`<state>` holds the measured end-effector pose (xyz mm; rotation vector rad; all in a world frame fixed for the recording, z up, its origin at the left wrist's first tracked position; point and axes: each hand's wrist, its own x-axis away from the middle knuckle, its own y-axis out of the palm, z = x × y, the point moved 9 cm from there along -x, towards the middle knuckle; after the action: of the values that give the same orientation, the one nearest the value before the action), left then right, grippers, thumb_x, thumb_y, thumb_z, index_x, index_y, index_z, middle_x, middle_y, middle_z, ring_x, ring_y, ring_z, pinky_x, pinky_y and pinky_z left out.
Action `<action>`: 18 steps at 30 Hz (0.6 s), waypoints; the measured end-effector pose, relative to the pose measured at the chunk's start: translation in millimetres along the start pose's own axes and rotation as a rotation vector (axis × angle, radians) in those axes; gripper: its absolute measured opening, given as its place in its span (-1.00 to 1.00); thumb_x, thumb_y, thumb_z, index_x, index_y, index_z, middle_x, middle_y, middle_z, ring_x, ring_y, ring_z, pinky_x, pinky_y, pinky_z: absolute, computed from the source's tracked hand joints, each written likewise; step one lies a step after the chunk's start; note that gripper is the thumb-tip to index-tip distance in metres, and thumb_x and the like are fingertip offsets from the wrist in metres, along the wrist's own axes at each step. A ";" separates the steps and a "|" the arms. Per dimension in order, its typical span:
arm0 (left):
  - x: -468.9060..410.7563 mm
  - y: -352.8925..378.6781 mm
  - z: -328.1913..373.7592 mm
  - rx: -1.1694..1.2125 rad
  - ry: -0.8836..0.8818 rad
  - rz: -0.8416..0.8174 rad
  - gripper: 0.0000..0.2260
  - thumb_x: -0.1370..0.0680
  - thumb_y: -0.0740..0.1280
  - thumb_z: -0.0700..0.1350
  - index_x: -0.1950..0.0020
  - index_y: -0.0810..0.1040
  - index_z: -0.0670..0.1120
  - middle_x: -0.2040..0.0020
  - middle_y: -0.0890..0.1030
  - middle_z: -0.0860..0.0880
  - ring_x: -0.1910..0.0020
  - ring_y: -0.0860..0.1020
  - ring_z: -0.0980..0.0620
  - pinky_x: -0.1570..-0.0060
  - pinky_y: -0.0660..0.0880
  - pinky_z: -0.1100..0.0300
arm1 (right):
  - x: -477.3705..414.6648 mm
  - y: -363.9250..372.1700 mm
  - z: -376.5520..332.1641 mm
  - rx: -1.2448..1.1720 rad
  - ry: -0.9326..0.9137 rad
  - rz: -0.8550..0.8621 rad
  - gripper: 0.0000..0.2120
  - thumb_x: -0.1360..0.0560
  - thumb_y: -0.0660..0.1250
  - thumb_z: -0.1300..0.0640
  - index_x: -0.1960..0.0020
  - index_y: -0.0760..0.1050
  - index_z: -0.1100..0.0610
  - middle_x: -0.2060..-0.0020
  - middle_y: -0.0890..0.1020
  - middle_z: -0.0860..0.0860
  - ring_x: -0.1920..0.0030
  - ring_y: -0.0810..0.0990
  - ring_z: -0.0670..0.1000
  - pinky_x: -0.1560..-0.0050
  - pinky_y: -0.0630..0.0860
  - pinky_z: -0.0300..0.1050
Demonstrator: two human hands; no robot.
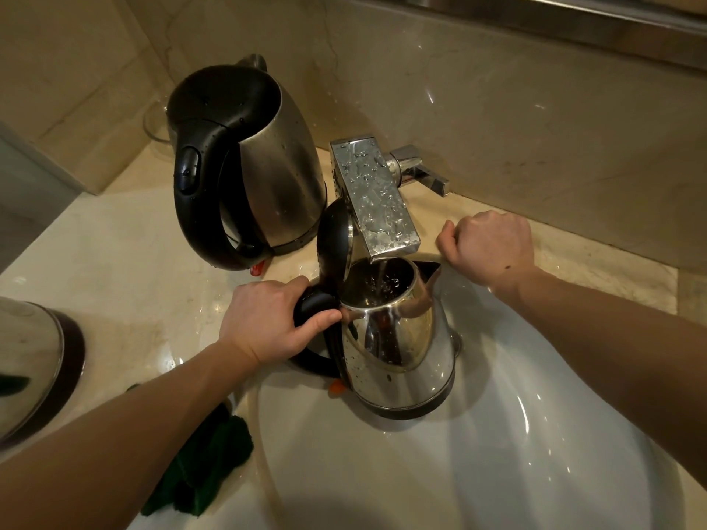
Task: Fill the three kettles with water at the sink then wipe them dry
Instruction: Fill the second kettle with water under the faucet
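A shiny steel kettle [398, 350] with its black lid flipped up hangs over the white sink [516, 434]. My left hand [267, 319] grips its black handle. Water runs from the square chrome faucet [377, 200] into the kettle's open mouth. My right hand [487, 244] rests as a fist on the sink's back edge, right of the faucet, holding nothing I can see. A second steel kettle [248, 166] with a black handle and shut lid stands on the counter behind, wet with drops. A third kettle [34, 361] shows partly at the left edge.
A dark green cloth [206, 468] lies on the marble counter [114, 269] near the sink's front left rim. The chrome tap lever [424, 172] sticks out right of the faucet. A glass [153, 124] stands behind the back kettle. Marble wall rises close behind.
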<state>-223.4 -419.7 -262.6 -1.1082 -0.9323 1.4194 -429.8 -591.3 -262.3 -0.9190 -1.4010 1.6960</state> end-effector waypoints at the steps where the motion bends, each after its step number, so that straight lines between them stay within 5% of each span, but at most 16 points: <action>1: 0.1 0.7 -0.2 -0.001 0.000 -0.004 -0.31 -0.47 -0.13 0.48 0.15 0.54 -0.03 0.48 0.43 0.06 0.53 0.40 0.06 0.47 0.45 0.15 | 0.0 0.1 0.0 -0.001 0.000 -0.002 -0.51 -0.59 0.03 -0.03 0.48 0.18 0.10 0.53 0.27 0.03 0.43 0.41 0.14 0.34 0.25 -0.12; 18: -0.3 -0.7 1.5 -0.004 0.005 0.002 -0.31 -0.48 -0.14 0.47 0.19 0.53 -0.05 0.50 0.41 0.07 0.55 0.37 0.08 0.49 0.35 0.25 | 0.1 0.1 -0.1 0.008 0.000 0.001 -0.51 -0.59 0.02 -0.04 0.47 0.24 0.12 0.53 0.30 0.04 0.44 0.41 0.13 0.34 0.25 -0.13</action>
<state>-224.6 -419.9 -261.4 -1.1153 -0.9307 1.4167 -429.8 -591.1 -262.4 -0.9149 -1.3928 1.7017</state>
